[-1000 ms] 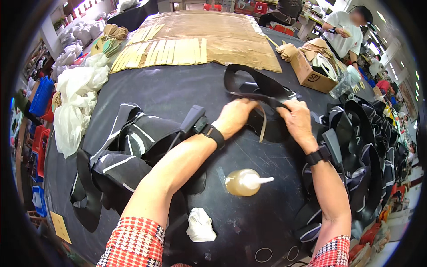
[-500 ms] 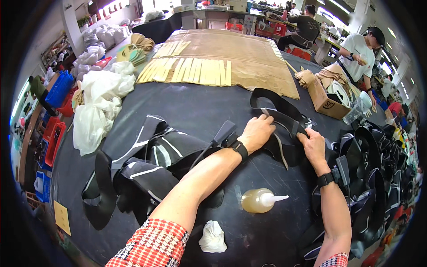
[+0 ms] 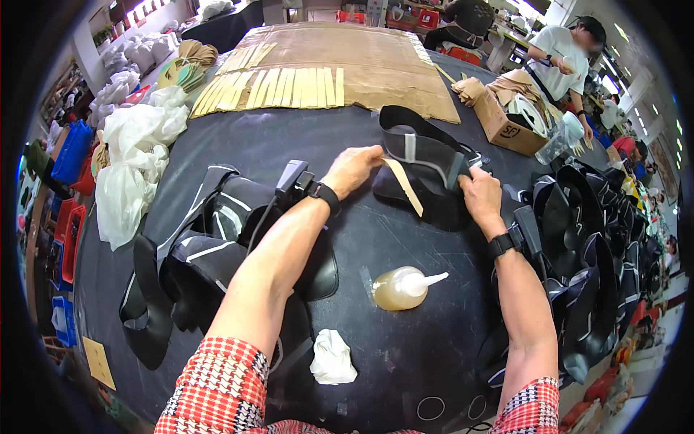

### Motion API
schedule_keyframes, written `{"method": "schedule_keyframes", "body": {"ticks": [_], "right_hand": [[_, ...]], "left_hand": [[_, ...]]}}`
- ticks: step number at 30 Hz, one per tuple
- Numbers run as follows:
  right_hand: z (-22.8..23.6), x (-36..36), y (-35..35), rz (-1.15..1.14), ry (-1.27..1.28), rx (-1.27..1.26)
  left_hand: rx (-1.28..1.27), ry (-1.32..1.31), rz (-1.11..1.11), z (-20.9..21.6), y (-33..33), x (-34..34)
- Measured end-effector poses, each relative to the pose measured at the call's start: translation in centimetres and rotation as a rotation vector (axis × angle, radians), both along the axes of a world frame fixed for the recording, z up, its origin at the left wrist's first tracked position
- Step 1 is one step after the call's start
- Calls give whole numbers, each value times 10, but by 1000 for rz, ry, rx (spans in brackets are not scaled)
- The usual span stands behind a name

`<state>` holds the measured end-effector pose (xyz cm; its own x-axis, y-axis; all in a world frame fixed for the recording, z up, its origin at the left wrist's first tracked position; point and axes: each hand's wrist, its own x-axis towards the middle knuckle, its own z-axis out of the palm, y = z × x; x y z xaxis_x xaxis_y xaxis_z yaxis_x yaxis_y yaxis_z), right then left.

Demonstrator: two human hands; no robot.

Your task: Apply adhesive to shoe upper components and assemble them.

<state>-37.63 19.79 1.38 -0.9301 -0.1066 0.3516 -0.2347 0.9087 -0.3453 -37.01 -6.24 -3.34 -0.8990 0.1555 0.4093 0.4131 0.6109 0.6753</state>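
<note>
My left hand (image 3: 353, 171) is closed in a pinch on the upper end of a narrow tan strip (image 3: 405, 188), whose free end hangs toward me. Just right of it a black fabric piece with a curved band (image 3: 428, 153) and a short grey stripe rises off the table. My right hand (image 3: 482, 194) grips this black piece at its right side, thumb on top. A squeeze bottle (image 3: 400, 289) of yellowish liquid with a white nozzle lies nearer to me. Beside it is a crumpled white cloth (image 3: 332, 357).
Black fabric pieces with grey lines (image 3: 217, 246) lie at left, more pile up at right (image 3: 578, 267). Cardboard (image 3: 383, 72) at the back bears pale strips (image 3: 296, 87). A carton (image 3: 506, 130) stands at back right, near a person in white (image 3: 560, 61). White bags (image 3: 130, 173) sit far left.
My left hand has moved left and away from me with the strip's end, which now shows its tan side. My right hand has shifted slightly up and left. The whole view has shifted.
</note>
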Motion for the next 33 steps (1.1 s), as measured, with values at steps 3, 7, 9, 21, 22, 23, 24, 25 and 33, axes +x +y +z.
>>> {"method": "schedule_keyframes", "body": {"ticks": [3,7,9,21,22,23,24,25,33], "right_hand": [[2,-11,19,-71,-78,-44],[1,-2,7,29,-65,19],[3,7,-2,137,-66,66],[92,59,-67,747,-792,-964],[96,63,-77,773,-880,-1078],[92,59,-82,825,-922,-1123],[88,56,-89,883,-972,-1174],[87,55,-91,847,-1037,-1185],[109,-33,-91,749,-744,-908]], "left_hand": [[-19,126,-6,-8,-17,3],[118,87,72,-9,-26,1],[22,144,135,1,-28,0],[-869,583,99,136,7,82],[-931,547,113,142,10,88],[-908,569,120,145,7,89],[-895,583,128,146,3,93],[-931,536,117,147,-3,95],[-735,437,254,126,-64,120]]}}
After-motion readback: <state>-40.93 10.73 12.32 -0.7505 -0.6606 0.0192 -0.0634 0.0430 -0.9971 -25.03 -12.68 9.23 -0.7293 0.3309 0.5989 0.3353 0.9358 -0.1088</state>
